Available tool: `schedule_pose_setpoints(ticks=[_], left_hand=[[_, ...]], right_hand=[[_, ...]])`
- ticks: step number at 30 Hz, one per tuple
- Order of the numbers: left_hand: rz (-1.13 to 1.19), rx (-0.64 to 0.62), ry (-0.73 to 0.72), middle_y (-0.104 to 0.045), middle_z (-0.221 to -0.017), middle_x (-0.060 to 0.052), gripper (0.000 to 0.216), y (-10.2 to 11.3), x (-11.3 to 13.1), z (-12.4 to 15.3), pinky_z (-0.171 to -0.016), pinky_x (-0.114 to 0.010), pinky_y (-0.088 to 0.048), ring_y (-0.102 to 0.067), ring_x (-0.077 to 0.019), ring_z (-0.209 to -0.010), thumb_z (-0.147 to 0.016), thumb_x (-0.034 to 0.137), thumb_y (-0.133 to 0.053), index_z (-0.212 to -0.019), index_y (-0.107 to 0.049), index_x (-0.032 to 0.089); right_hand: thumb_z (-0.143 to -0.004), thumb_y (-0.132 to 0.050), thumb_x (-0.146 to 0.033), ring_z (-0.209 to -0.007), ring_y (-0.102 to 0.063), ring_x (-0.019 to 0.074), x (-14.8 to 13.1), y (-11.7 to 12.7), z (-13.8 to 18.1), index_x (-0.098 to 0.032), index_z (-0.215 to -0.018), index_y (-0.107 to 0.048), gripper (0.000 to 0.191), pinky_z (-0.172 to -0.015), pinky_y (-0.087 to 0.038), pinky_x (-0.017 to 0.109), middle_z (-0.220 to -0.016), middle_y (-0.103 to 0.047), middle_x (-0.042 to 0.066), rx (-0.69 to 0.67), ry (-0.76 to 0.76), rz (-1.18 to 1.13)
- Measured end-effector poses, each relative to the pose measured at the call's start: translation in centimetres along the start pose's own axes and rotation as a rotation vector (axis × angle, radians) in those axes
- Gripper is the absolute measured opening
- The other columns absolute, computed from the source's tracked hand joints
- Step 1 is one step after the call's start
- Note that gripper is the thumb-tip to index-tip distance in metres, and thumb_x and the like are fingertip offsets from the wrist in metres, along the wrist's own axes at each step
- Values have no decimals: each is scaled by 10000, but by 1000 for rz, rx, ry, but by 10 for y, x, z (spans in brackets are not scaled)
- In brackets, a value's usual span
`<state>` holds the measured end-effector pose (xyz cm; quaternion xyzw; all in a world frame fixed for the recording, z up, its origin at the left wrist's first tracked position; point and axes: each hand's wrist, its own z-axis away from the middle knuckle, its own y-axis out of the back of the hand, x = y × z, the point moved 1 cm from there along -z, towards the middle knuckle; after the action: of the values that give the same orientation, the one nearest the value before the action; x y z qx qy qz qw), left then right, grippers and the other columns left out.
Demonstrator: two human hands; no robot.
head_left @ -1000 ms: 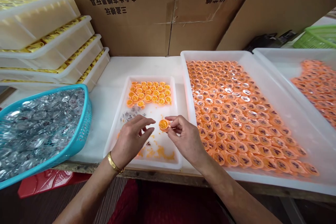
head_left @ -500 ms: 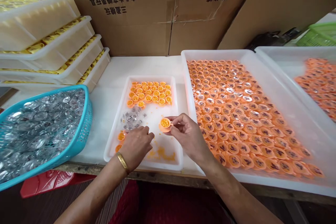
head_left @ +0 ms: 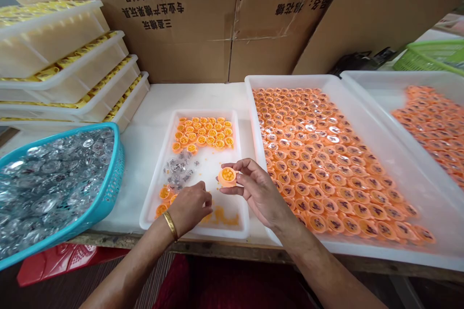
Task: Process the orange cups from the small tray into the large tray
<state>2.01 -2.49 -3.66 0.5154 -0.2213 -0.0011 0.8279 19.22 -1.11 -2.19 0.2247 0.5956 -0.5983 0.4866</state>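
My right hand point(head_left: 255, 186) pinches a small orange toy cup point(head_left: 227, 177) filled with yellow candy pieces, its open top facing me, above the small white tray point(head_left: 243, 203). My left hand point(head_left: 190, 205), with a gold bracelet at the wrist, hangs over the tray's near left part. Its fingers are curled together, and what they hold, if anything, is hidden. Close by lie several filled orange cups point(head_left: 164, 193) and a heap of clear plastic lids point(head_left: 179, 170). Rows of filled orange cups point(head_left: 210, 141) stand at the tray's far end. Loose yellow candy point(head_left: 226, 216) lies at its near end.
A blue basket point(head_left: 115, 164) of clear lids stands on the left, before stacked white trays point(head_left: 116, 75) with yellow items. To the right, a large white tray point(head_left: 250, 101) holds many lidded orange cups point(head_left: 308, 154); another tray point(head_left: 369, 77) is beyond. Cardboard boxes point(head_left: 188, 53) form the back.
My right hand has changed its grip on the cup, with the fingers now spread more around it. My left hand stays low over the tray. The whole view has shifted slightly.
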Motion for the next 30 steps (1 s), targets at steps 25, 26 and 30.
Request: schedule_pose_setpoints(ticks=[25,26,30], left_hand=[[2036,204,174,-643,-724,-25,114,11,2,6,-435,-113,-410,-556,-43,-544,-745,191,-712,-817,-670,112],[2045,207,183,-643,-721,-23,130,11,4,6,-433,-112,-407,-552,-41,-542,-732,192,-723,-819,-670,112],[2023,304,204,-661,-746,-20,161,9,19,4,-429,-121,-402,-559,-47,-543,-691,195,-754,-800,-656,129]], right_hand=[[-764,-687,-316,-897,-633,150,1,-5,-2,-243,-924,-514,247,-915,-481,386,-842,-603,-26,17,2,103],[-762,-686,-314,-902,-632,150,0,-5,-1,-242,-920,-514,244,-926,-474,388,-847,-609,-25,21,-2,97],[-763,-668,-292,-920,-632,155,-2,-8,0,-236,-932,-514,235,-954,-447,390,-860,-646,-12,29,-10,85]])
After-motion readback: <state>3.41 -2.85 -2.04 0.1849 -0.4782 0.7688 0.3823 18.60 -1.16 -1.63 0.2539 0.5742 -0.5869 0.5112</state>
